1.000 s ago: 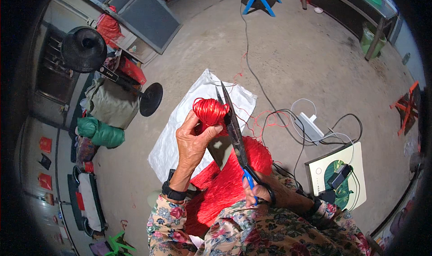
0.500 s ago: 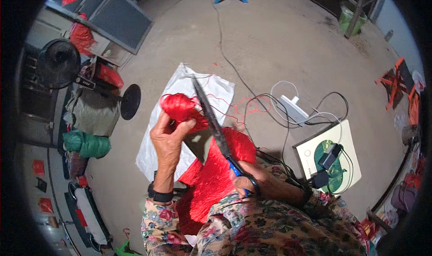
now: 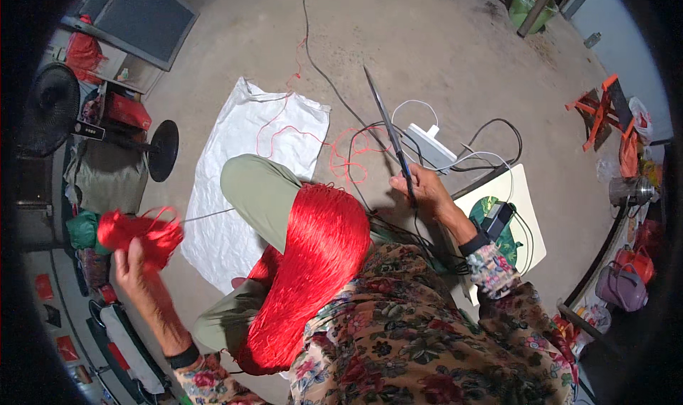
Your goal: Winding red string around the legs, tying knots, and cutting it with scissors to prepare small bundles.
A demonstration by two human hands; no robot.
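Note:
My left hand is stretched out to the left and grips a small bundle of red thread. My right hand is out to the right, closed on the handles of long dark scissors whose blades point up and away. A thick hank of red thread lies draped over my bent knee in green trousers. A thin strand runs from the bundle toward the knee.
A white sack is spread on the concrete floor, with loose red threads on it. A power strip with cables and a white board lie right. A black fan stands left. An orange stool is far right.
My hands have moved apart: the left hand swung the red bundle far out to the left, and the right hand carried the scissors away to the right.

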